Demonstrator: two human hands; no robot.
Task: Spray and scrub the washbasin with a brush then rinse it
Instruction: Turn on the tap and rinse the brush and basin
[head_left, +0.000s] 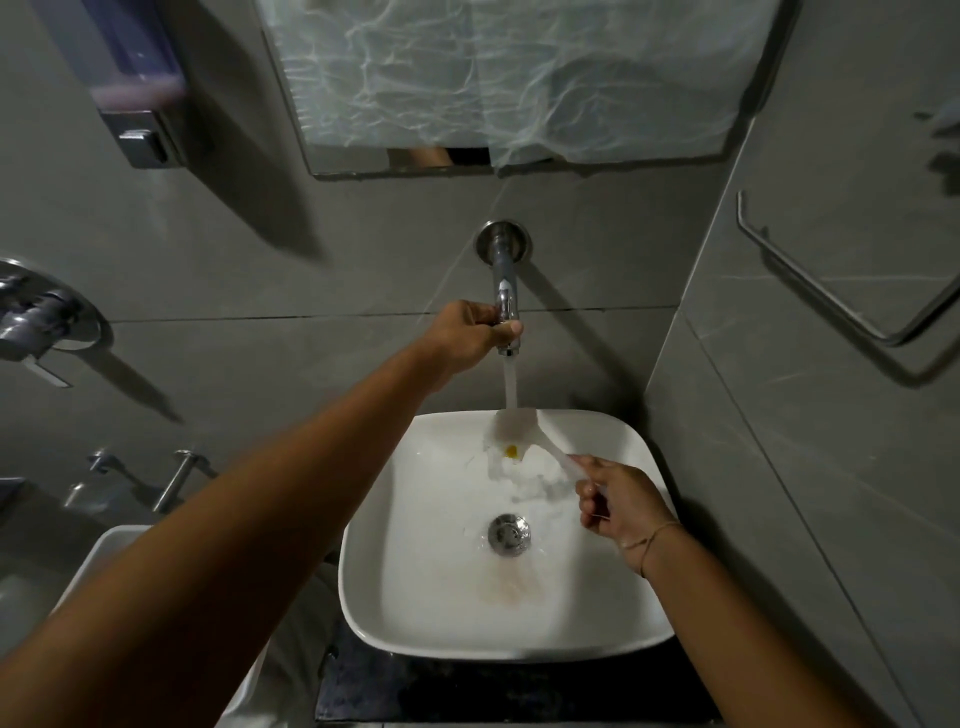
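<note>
Head view: we see the white washbasin (415, 597) below the wall tap (505, 291). Our left hand (467, 332) grips the running tap; our right hand (618, 512) pinches the white brush (524, 441) under the stream.

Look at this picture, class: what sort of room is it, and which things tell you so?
Most likely a bathroom or washroom: a white washbasin under a wall tap that is running, a soap dispenser on the grey tiled wall, and a mirror above.
</note>
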